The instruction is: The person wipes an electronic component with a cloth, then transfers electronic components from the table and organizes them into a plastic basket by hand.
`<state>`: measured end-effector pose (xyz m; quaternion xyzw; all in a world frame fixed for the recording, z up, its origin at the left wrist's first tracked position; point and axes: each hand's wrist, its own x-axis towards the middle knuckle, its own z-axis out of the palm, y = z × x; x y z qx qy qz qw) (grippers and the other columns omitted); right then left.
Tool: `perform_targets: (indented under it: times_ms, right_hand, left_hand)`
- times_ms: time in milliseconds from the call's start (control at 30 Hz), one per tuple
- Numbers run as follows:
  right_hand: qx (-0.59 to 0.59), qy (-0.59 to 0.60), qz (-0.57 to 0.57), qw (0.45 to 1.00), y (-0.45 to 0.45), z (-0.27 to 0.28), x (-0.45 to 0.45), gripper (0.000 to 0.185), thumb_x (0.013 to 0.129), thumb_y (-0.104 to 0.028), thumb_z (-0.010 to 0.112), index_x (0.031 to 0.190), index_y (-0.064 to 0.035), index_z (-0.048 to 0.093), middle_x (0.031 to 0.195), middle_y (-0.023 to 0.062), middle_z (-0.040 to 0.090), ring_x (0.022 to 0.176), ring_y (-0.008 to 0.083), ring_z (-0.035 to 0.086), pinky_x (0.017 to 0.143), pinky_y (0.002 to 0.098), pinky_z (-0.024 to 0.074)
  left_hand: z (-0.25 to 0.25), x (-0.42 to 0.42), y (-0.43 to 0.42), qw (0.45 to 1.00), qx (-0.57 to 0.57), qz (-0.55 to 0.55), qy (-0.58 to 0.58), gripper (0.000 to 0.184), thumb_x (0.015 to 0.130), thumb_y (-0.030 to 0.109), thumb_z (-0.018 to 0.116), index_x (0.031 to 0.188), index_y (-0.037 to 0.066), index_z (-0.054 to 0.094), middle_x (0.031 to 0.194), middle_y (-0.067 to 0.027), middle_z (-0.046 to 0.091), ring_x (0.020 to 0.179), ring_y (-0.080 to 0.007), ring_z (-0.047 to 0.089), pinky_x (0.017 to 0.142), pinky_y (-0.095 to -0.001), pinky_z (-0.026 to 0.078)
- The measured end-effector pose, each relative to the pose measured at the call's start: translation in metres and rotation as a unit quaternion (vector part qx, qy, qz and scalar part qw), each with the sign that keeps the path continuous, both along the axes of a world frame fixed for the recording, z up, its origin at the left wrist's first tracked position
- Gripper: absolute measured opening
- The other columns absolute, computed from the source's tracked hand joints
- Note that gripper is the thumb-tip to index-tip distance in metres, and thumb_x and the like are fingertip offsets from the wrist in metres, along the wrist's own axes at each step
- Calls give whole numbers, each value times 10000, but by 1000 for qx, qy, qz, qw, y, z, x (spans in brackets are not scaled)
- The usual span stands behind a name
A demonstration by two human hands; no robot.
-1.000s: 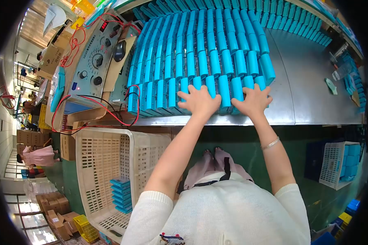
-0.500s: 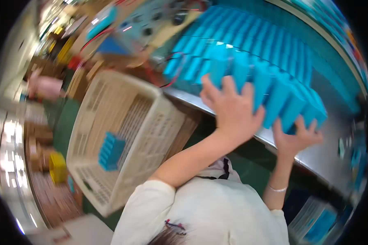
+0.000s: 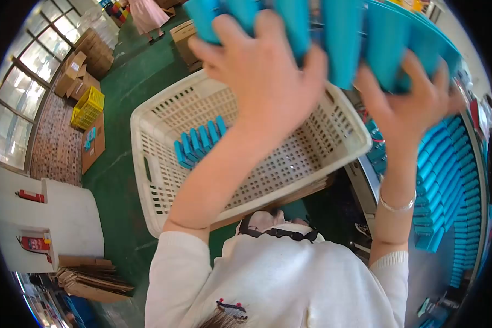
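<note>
A row of several slim blue rectangular blocks (image 3: 341, 46) is held up between my two hands at the top of the view, blurred by motion. My left hand (image 3: 262, 79) grips the left part with its fingers spread over the blocks. At the other end my right hand (image 3: 407, 106) is closed around them, a bracelet on its wrist. Beneath the hands stands a white perforated plastic crate (image 3: 138, 136). Inside it, at the left, sits a short row of blue blocks (image 3: 198, 143), partly covered by my left forearm.
At the right, a metal workbench (image 3: 434, 273) carries many blue blocks (image 3: 440, 180) in rows. A yellow basket (image 3: 87, 108), cardboard boxes (image 3: 74, 74) and flattened cardboard (image 3: 90, 279) stand at the left, near fire extinguishers (image 3: 34, 244). A person in a pink skirt (image 3: 147, 16) is far back.
The view has turned left toward the crate. My hands have lifted the row of blue blocks off the workbench and carried it over to the crate.
</note>
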<state>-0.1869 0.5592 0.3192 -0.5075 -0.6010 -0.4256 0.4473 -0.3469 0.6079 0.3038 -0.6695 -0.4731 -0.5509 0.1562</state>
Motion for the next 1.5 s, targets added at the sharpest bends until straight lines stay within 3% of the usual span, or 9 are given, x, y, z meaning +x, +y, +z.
perform_targets:
  times_ms: [67, 433, 900, 1167, 1233, 1300, 1333, 1433, 1500]
  right_hand:
    - [-44, 2, 24, 999, 41, -13, -41, 272, 526, -347, 729, 704, -159, 645, 731, 44, 553, 832, 283, 477, 676, 400, 323]
    - [-407, 58, -3, 912, 142, -155, -89, 307, 473, -365, 676, 708, -167, 675, 909, 80, 506, 923, 370, 373, 699, 505, 337]
    - [-652, 79, -14, 754, 254, -302, -69, 385, 510, -397, 708, 813, -160, 678, 1111, 117, 475, 1087, 429, 311, 810, 648, 334]
    - [-669, 83, 22, 738, 283, -414, -51, 405, 527, -441, 690, 865, -220, 693, 1188, 127, 459, 1180, 491, 248, 895, 654, 276]
    - [-731, 61, 15, 679, 285, -408, -48, 493, 579, -485, 672, 999, -227, 651, 1261, 135, 402, 1207, 497, 219, 909, 663, 262]
    - [-695, -5, 62, 716, 285, -414, -39, 636, 634, -566, 633, 1160, -221, 538, 1337, 178, 304, 1187, 531, 200, 890, 693, 240]
    - [-759, -19, 37, 649, 286, -398, -41, 719, 702, -598, 577, 1290, -227, 396, 1406, 172, 198, 1248, 521, 125, 943, 696, 171]
    - [-688, -9, 9, 726, 275, -399, -43, 727, 733, -596, 548, 1320, -210, 359, 1439, 161, 152, 1299, 481, 58, 978, 688, 110]
    - [-702, -83, 33, 707, 261, -367, -50, 679, 747, -545, 567, 1289, -163, 419, 1437, 151, 177, 1331, 405, 70, 1010, 647, 101]
  left_hand:
    - [-21, -42, 24, 999, -29, 37, 9, 383, 684, 359, 629, 882, 52, 514, 904, -253, 419, 988, -414, 359, 883, -594, 208]
    - [-165, -77, 83, 854, -507, 107, -40, 446, 709, 340, 638, 1012, 43, 499, 1157, -244, 315, 1141, -604, 166, 773, -722, 250]
    - [-317, -59, 176, 702, -700, 119, -49, 561, 729, 435, 631, 1170, 120, 488, 1282, -202, 267, 1214, -565, 80, 887, -697, 200]
    - [-387, -50, 198, 725, -674, 143, -8, 624, 730, 523, 609, 1210, 147, 472, 1303, -244, 235, 1196, -572, 82, 887, -696, 135]
    - [-405, -51, 188, 751, -645, 141, 19, 638, 749, 521, 593, 1233, 132, 449, 1321, -267, 206, 1210, -571, 67, 916, -696, 76]
    - [-410, -61, 181, 832, -543, 109, -11, 608, 764, 471, 601, 1227, 110, 445, 1353, -263, 168, 1242, -527, 65, 911, -707, 25]
    - [-399, -64, 180, 839, -534, 102, -5, 608, 764, 471, 601, 1227, 110, 445, 1353, -263, 168, 1242, -527, 65, 911, -707, 25]
    - [-349, -78, 175, 808, -575, 75, 109, 507, 778, 393, 608, 1162, 82, 493, 1314, -233, 324, 1243, -404, 268, 956, -626, 176]
    - [-309, -86, 179, 701, -695, -111, 112, 383, 795, 337, 598, 1039, 44, 560, 1115, -173, 550, 1076, -300, 509, 886, -473, 384]
